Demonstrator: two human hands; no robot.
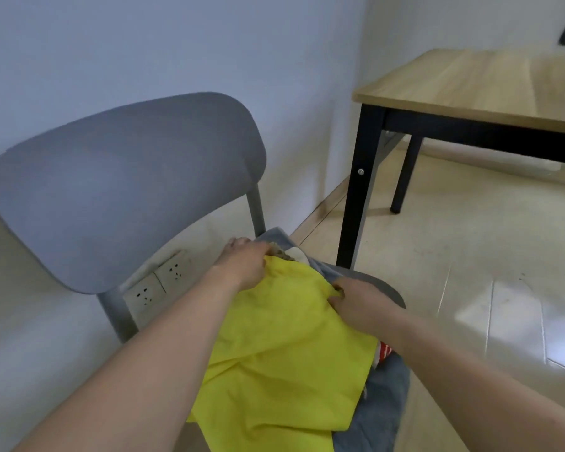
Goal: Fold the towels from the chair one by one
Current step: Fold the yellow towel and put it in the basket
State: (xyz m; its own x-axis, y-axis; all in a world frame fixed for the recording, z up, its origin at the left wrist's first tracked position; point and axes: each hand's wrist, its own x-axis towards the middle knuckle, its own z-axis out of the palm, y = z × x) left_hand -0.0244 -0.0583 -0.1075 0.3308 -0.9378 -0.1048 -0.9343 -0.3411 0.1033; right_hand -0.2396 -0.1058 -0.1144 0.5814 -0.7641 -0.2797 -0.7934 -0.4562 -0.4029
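Observation:
A yellow towel (284, 353) lies spread on top of a pile on the grey chair (128, 190). My left hand (242, 265) grips the towel's far left corner, fingers curled over the cloth. My right hand (353, 301) pinches its far right corner near the seat's edge. Under the yellow towel I see a blue-grey towel (382, 406), a bit of red-and-white cloth (384, 352) and a pale cloth (296, 254) at the back. The rest of the pile is hidden.
A wooden table (490, 89) with black legs stands at the right, close to the chair. Wall sockets (159, 283) sit low behind the chair. A glossy tiled floor (470, 305) stretches to the right.

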